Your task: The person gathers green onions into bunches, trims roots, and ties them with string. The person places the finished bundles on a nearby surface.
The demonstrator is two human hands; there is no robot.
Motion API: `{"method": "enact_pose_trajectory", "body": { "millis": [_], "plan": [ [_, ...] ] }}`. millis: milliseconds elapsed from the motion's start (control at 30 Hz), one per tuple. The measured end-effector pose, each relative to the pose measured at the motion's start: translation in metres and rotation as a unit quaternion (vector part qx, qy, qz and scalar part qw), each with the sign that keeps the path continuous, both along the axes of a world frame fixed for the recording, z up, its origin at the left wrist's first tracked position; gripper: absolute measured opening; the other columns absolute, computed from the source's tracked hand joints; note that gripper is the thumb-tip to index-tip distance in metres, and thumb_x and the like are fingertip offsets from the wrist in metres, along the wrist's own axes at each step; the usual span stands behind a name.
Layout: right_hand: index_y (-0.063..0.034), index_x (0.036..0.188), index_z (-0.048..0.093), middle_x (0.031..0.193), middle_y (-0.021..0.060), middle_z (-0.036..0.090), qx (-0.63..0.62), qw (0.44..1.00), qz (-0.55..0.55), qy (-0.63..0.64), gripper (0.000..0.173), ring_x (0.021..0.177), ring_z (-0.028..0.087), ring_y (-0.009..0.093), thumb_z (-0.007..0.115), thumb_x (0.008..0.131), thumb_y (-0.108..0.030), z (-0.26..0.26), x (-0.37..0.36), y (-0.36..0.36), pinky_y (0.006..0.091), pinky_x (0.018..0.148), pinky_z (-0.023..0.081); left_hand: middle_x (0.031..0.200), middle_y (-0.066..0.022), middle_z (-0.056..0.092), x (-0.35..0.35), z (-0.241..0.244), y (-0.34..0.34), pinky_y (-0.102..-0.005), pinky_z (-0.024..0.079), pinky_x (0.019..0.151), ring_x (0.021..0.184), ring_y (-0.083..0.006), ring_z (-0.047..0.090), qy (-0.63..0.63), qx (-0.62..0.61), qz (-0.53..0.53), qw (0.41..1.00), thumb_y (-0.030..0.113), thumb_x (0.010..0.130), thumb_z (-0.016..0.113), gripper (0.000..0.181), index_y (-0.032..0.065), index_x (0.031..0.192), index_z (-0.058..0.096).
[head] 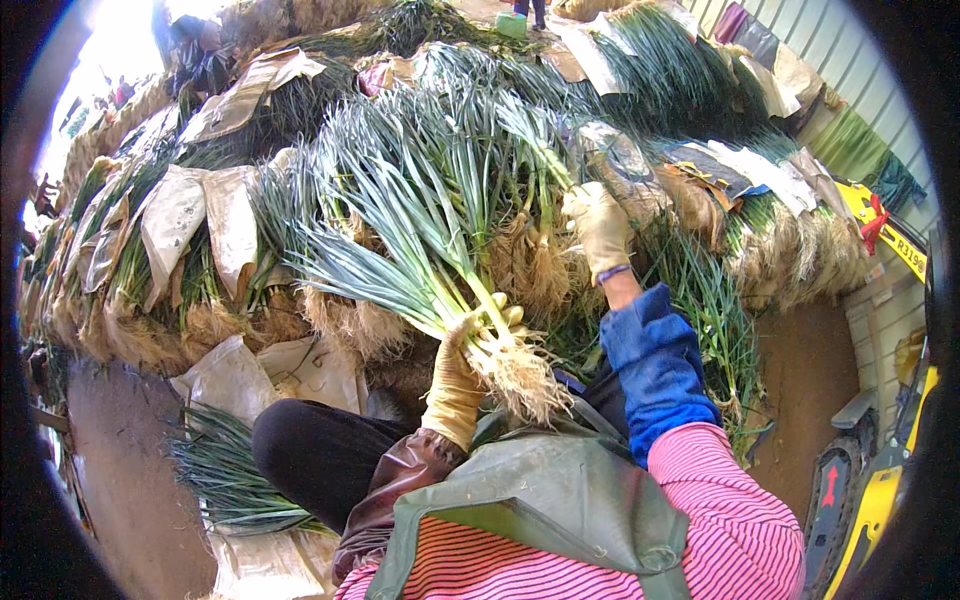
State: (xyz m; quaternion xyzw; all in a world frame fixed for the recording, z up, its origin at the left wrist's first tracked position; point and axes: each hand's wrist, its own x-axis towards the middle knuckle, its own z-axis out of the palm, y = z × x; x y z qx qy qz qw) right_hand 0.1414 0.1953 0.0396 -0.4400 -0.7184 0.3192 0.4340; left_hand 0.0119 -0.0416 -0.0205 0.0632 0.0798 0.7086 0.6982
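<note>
My left hand (456, 382), in a tan work glove, is shut around a bunch of scallions (397, 262) near its root end. The bunch slants over my lap, its leaves up and left and its pale roots (525, 375) towards my apron. Farther out to the right, my gloved right hand (602, 229) grips a scallion stalk (553, 166) low on its stem; whether it is one or more, I cannot tell. Its leaves point up and left. Directly beyond both hands rises a heap of scallions (442, 142), with dry, stringy roots (536, 262) on the near side.
More scallion piles, partly covered by sacking (202, 206), stretch left and behind. Loose scallions (240, 472) lie on sacking by my left knee (315, 450). Scattered leaves (709, 300) are right of my arm. A yellow-and-black tracked machine (874, 510) stands at right. A person's legs (536, 11) show far back.
</note>
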Motion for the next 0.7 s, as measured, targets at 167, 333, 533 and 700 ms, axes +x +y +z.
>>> {"method": "enact_pose_trajectory", "body": {
  "millis": [167,333,533,700],
  "plan": [
    [-0.0054,0.095,0.057,0.071,0.0026,0.052,0.041,0.966,0.193,-0.168,0.028,0.067,0.05,0.014,0.07,0.079,-0.025,0.009,-0.01,-0.101,0.0268,0.066,0.045,0.123,-0.0251,0.051,0.003,0.006,0.004,-0.0472,0.048,0.089,0.108,-0.0354,0.054,0.031,0.003,0.053,0.998,0.026,0.083,0.059,0.057,-0.0036,0.129,0.042],
    [-0.0027,0.095,0.065,0.094,0.0146,0.063,0.009,0.945,0.304,-0.116,0.031,0.088,0.06,0.027,0.059,0.086,-0.032,-0.011,-0.008,-0.134,0.0338,0.079,0.045,0.105,-0.0174,0.061,0.003,-0.014,0.005,-0.0475,0.052,0.082,0.092,-0.0323,0.061,-0.043,-0.119,0.078,0.989,0.015,0.081,0.062,0.041,-0.0005,0.117,0.052],
    [-0.0049,0.103,0.061,0.09,0.0019,0.062,-0.329,0.916,0.223,0.059,0.032,0.077,0.056,0.01,0.059,0.089,-0.034,-0.028,-0.025,-0.097,0.0252,0.067,0.047,0.102,-0.0232,0.061,-0.001,-0.022,0.006,-0.0475,0.052,0.081,0.089,-0.0359,0.062,-0.031,-0.108,0.034,0.993,0.024,0.08,0.064,0.045,-0.004,0.114,0.052],
    [-0.006,0.102,0.062,0.091,0.0004,0.063,-0.445,0.816,0.363,0.067,0.031,0.074,0.057,0.01,0.054,0.091,-0.034,-0.052,-0.054,-0.089,0.0268,0.07,0.048,0.095,-0.0192,0.063,-0.003,-0.017,-0.008,-0.0426,0.053,0.077,0.083,-0.0305,0.064,0.026,-0.079,0.018,0.996,0.031,0.08,0.063,0.046,-0.0044,0.108,0.055]
  ]
}}
